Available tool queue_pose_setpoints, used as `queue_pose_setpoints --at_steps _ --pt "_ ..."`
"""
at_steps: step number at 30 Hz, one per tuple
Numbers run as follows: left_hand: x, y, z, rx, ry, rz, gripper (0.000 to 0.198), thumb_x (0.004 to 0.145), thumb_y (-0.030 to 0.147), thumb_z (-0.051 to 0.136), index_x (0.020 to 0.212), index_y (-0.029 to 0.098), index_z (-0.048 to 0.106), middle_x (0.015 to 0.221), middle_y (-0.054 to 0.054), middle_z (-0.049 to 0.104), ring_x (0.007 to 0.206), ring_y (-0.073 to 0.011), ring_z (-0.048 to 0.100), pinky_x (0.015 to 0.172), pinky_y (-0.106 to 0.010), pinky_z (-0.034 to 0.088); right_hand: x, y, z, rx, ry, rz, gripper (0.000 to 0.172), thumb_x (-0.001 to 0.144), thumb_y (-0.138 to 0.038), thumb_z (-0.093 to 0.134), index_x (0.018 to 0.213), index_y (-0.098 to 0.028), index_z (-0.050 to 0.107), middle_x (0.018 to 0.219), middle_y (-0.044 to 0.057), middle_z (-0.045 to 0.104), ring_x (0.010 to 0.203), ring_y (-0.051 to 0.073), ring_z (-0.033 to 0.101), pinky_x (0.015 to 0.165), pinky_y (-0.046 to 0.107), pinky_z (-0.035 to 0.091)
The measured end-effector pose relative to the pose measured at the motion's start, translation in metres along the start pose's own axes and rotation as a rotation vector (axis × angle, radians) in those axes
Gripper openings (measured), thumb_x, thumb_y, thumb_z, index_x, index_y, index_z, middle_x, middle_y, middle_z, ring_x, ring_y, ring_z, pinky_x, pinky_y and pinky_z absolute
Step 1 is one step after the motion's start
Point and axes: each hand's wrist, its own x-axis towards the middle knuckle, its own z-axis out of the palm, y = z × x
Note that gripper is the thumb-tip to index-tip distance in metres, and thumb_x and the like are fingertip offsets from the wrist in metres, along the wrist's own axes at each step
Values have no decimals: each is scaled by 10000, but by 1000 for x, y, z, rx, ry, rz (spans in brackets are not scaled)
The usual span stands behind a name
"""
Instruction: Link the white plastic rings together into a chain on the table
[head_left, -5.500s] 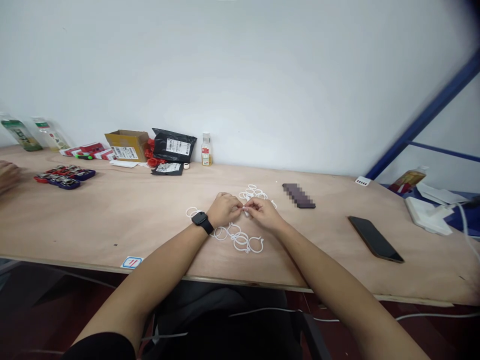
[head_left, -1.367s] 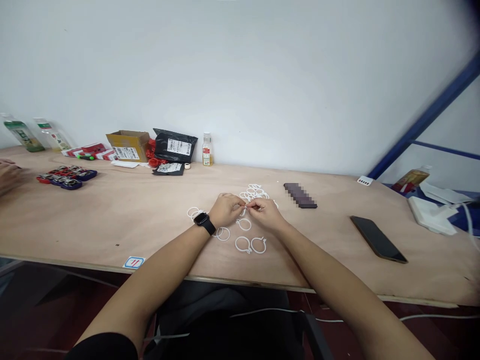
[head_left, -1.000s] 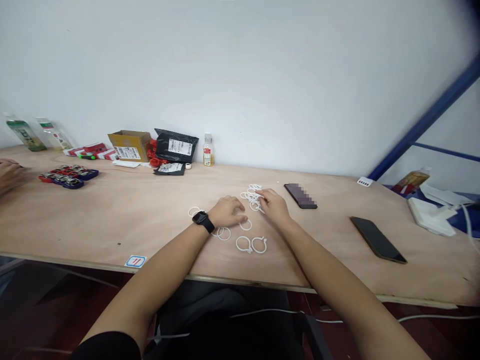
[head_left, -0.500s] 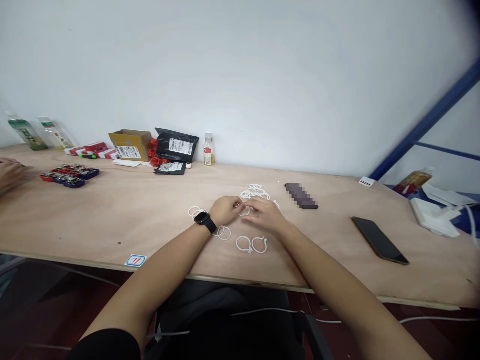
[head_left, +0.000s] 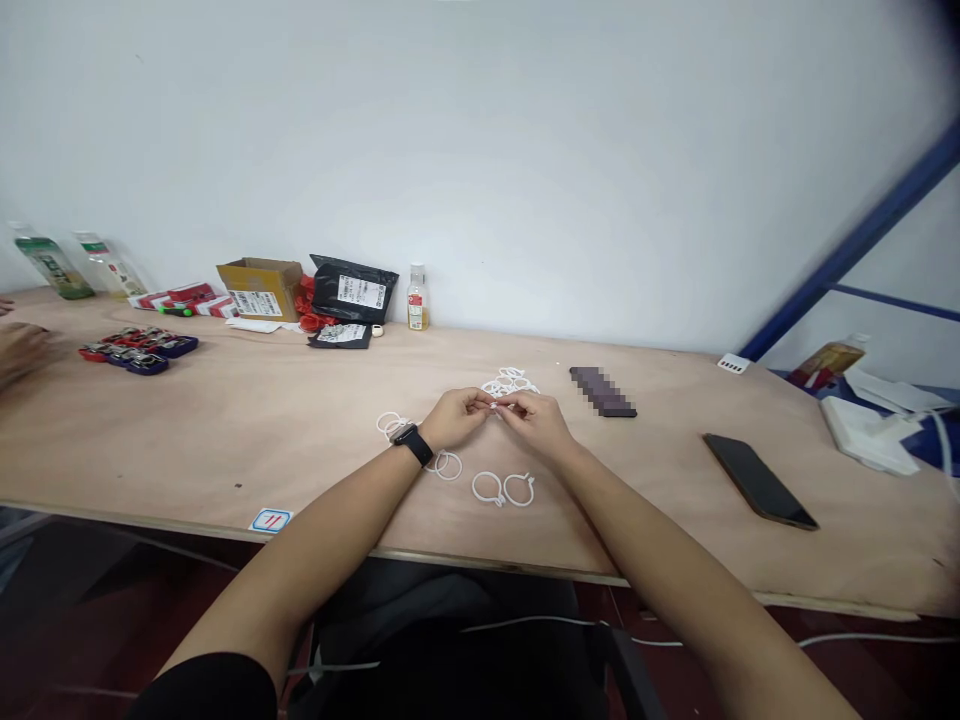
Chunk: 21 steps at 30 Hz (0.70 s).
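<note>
My left hand (head_left: 459,418), with a black watch (head_left: 414,443) on its wrist, is closed in a pinch above the table. Facing it, my right hand (head_left: 538,422) pinches from the other side, and the fingertips of both meet. Between them shows a small white part of a curtain ring (head_left: 494,406), mostly hidden by the fingers. Two white rings with small tabs (head_left: 489,489) lie nearer to me. Plain white rings (head_left: 448,467) rest beside my left wrist, and others (head_left: 390,424) lie to its left. Just beyond my fingers is a pile of white rings (head_left: 510,383).
To the right lie a phone (head_left: 759,480) and a blurred dark flat object (head_left: 602,391). Along the wall stand a cardboard box (head_left: 262,290), a black parcel (head_left: 352,290) and a small bottle (head_left: 418,298). Another person's hand (head_left: 21,348) is at far left, near red and blue items (head_left: 139,350).
My right hand's fingers have closed from a loose spread into a pinch, meeting the left fingertips at the small white part. The other person's hand at far left has shifted slightly.
</note>
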Motion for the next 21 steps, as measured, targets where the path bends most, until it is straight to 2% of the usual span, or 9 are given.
queue_pose_setpoints --at_steps 6,11,21 --pt "0 3 -6 224 108 143 130 824 219 637 879 172 745 902 -61 746 816 -156 670 758 -267 525 -1 1 1 3 4 -17 155 868 -249 619 966 -238 738 817 22 741 673 157 641 674 278 484" --pt "-2 7 -6 216 92 120 141 803 209 645 881 166 754 870 -53 748 723 -134 640 687 -248 503 -1 -2 0 9 4 -18 153 877 -268 602 946 -230 732 834 32 741 687 159 642 681 281 485" --pt "-5 16 -7 424 55 204 117 838 199 600 837 177 715 779 -19 710 651 -111 568 663 -242 461 -1 -10 0 70 -29 74 169 873 -311 587 870 -215 726 692 11 700 611 156 607 633 278 466"
